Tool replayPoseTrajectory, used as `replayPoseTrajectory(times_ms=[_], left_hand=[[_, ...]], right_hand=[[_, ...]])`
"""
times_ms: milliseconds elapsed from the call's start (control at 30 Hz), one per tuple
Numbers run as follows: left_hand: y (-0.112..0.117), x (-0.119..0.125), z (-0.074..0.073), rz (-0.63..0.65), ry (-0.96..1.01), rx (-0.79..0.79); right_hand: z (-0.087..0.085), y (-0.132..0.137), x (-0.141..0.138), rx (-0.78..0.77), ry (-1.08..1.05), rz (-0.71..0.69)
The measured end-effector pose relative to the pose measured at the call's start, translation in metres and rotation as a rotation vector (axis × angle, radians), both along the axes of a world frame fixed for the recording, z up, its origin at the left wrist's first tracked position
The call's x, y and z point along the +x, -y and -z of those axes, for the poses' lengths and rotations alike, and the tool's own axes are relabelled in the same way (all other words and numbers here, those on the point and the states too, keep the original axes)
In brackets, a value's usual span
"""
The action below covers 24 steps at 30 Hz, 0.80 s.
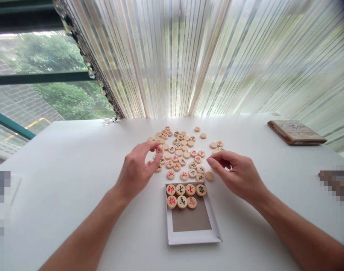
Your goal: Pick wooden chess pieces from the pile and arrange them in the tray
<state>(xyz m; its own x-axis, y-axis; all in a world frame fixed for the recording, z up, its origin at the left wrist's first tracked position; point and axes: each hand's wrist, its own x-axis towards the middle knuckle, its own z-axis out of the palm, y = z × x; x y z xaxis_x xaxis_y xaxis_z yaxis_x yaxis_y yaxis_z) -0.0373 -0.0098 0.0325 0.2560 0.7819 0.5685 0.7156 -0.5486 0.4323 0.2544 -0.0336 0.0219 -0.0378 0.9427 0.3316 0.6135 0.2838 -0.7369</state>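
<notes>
My left hand [136, 165] is closed in a pinch around a round wooden Chinese chess piece [159, 150] with a red character, above the left side of the scattered pieces. My right hand [236, 171] hovers at the right side of the pile, fingers loosely curled with gaps between them, and no piece shows in it. A blank-faced piece [209, 176] lies just left of it. Between my forearms sits a shallow white box tray [196, 237]. Its far end holds two rows of face-up pieces with red and black characters, including a black one [182, 202].
Many loose pieces [176, 166], some face up and some blank side up, spread over the white table [76, 162] beyond the tray. A flat brown-edged box [297, 132] lies at the far right. Striped curtains [174, 56] and a window border the table's back edge.
</notes>
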Motion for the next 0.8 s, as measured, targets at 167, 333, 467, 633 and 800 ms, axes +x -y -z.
replayPoseTrajectory(times_ms=[167,333,467,633,800], left_hand=[[0.036,0.036,-0.008,0.291,0.088,0.035],[0.048,0.05,-0.008,0.379,0.124,0.025],[0.049,0.049,-0.006,0.396,0.142,0.025],[0.051,0.049,-0.006,0.396,0.195,-0.018],[0.054,0.051,-0.01,0.365,0.336,-0.214]], right_hand=[[-0.013,0.02,-0.017,-0.042,-0.101,-0.259],[-0.019,0.032,-0.026,-0.189,-0.259,-0.378],[-0.019,0.033,-0.028,-0.309,-0.357,-0.376],[-0.017,0.033,-0.028,-0.449,-0.504,-0.396],[-0.019,0.035,-0.027,-0.457,-0.551,-0.387]])
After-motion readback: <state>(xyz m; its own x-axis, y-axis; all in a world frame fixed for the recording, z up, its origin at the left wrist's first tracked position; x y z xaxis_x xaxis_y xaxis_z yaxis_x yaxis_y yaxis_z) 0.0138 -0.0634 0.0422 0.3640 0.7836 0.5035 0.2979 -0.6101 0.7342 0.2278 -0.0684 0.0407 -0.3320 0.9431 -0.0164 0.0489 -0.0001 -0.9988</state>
